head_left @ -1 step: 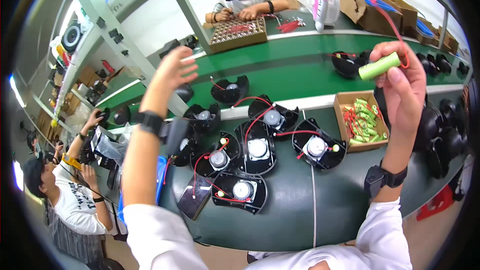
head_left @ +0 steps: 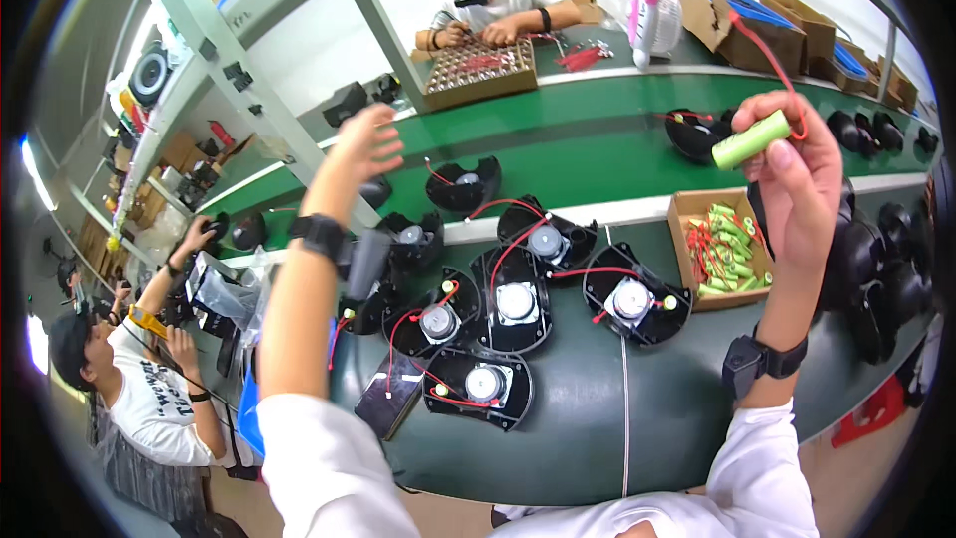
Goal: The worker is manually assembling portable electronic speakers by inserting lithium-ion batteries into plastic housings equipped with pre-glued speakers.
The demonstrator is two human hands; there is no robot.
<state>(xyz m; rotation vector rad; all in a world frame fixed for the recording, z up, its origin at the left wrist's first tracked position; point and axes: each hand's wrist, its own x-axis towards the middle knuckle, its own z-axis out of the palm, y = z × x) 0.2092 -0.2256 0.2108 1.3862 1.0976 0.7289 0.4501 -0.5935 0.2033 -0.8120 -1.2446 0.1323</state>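
Pinching a battery [head_left: 749, 142], the right grip [head_left: 805, 159] points up.

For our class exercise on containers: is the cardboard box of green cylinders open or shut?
Open. No lid covers the cardboard box; green cylinders and red wires show inside it from above.

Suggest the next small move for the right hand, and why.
I'd probably lower the right hand toward the middle black housing. It holds a green cell above the belt; the front housing shows a green end, while I see none in the middle one.
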